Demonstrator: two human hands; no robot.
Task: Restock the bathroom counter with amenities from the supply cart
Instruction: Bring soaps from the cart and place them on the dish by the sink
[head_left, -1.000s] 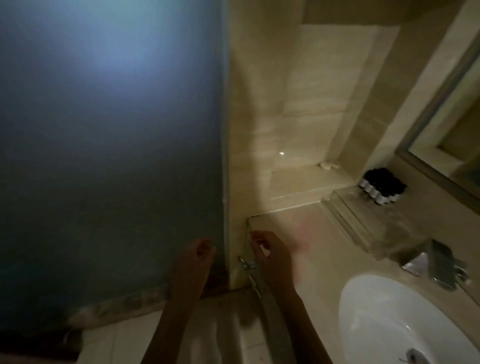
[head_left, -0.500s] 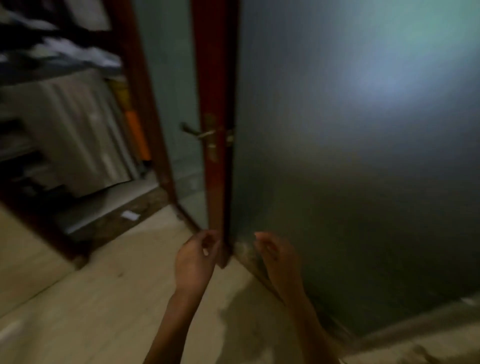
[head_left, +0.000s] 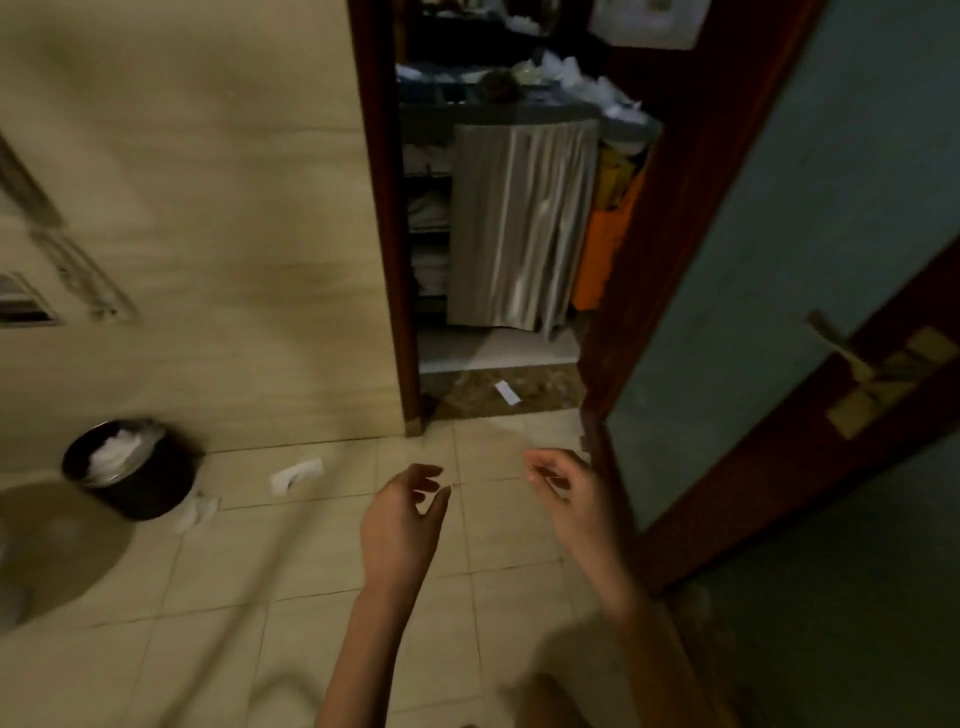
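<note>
Your left hand (head_left: 400, 519) and right hand (head_left: 566, 499) hung side by side above the tiled floor (head_left: 260, 545). Each grip was loose, the fingers slackly curled with nothing plainly held in them. The supply cart (head_left: 519, 223) stood beyond the open doorway, straight ahead of you, with a grey curtain over its front. The frosted-glass door (head_left: 779, 260) stood just right of your right hand. A black bin (head_left: 135, 473) sat by the wall at left.

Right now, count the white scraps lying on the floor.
3. One slip on the dark doorway threshold, one folded piece on the tiles right of the bin, one crumpled wad beside the bin's base. More may lie hidden behind the door.
</note>
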